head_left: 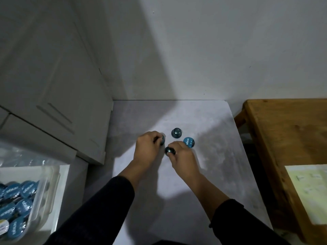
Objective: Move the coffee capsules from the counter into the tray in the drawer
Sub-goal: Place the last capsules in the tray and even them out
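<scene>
On the pale grey table (203, 174) against a white wall, each hand pinches a capsule — left hand (147, 149), right hand (182, 156) — two capsules (176, 133) lie loose; the tray (44, 191) sits lower left.

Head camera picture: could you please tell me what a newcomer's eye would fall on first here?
Two hands meet at the centre of the pale counter, the left hand pinching one blue coffee capsule and the right hand gripping another capsule. Just beyond them, two loose capsules sit on the counter, one dome-up and one showing its blue printed lid. At the lower left, a clear tray is heaped with matching capsules.
</scene>
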Tool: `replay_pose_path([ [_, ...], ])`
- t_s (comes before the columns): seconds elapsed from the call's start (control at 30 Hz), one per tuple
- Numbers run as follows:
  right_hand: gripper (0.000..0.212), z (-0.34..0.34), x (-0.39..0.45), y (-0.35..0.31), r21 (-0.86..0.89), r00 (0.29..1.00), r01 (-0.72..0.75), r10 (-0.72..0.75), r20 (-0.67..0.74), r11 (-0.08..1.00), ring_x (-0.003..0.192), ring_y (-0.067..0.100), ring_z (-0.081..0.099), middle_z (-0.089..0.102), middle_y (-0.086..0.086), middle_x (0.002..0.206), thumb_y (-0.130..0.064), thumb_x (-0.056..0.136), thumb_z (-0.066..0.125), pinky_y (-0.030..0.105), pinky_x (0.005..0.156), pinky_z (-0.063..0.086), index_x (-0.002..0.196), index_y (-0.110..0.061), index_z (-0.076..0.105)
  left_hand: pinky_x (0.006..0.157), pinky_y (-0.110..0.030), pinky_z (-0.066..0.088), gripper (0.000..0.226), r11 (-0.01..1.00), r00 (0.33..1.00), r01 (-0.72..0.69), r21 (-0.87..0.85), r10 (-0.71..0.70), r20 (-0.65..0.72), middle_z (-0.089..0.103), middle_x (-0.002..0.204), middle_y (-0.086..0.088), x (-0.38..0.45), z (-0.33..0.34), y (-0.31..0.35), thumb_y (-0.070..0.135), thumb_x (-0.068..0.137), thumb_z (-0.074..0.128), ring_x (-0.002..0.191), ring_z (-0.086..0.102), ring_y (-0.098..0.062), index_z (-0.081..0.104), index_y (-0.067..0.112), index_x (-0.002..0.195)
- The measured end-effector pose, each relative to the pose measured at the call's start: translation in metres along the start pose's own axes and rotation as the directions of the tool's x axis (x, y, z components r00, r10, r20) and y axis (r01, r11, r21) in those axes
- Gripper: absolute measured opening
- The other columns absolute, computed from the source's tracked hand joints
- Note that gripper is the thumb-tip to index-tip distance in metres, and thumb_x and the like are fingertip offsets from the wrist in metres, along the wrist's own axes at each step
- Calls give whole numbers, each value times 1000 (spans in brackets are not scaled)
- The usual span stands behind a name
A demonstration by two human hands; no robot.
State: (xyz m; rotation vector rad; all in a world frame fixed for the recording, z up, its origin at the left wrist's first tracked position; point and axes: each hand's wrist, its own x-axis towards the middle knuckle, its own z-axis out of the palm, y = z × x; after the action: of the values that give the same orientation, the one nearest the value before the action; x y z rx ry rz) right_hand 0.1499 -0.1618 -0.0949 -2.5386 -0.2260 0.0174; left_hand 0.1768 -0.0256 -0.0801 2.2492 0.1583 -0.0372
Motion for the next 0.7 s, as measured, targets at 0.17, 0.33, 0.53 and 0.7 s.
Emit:
replay_pose_path([
  [0.17,16,3,-1,1,161,999,-42,45,-17,986,87,23,61,65,13,99,-7,84,61,15,81,43,99,-5,65,69,8,36,17,968,983,157,-195,-173,-67,67,82,10,-7,-1,-11,5,84,59,74,59,5,72,16,86],
  [0.33,18,3,5,0,214,997,-52,61,-37,976,89,21,63,66,12,101,-3,87,57,20,84,48,99,-7,69,67,3,42,21,908,954,240,-342,-286,-90,65,77,19,-13,1,-17,6,83,62,69,60,11,69,25,79],
  [0.53,31,0,5,-5,203,991,-121,107,76,972,84,15,57,60,8,105,-25,82,68,22,86,47,108,-9,65,74,-12,48,15,875,939,277,-396,-333,-80,71,85,6,-15,0,-22,8,84,62,77,63,1,72,19,87],
  [0.7,25,0,0,-6,186,983,-174,159,96,967,90,18,58,56,14,112,-14,85,64,2,78,32,110,-7,67,84,-26,52,14,860,928,318,-400,-369,-57,72,90,2,-18,-1,-30,11,84,62,85,66,-11,72,19,89],
])
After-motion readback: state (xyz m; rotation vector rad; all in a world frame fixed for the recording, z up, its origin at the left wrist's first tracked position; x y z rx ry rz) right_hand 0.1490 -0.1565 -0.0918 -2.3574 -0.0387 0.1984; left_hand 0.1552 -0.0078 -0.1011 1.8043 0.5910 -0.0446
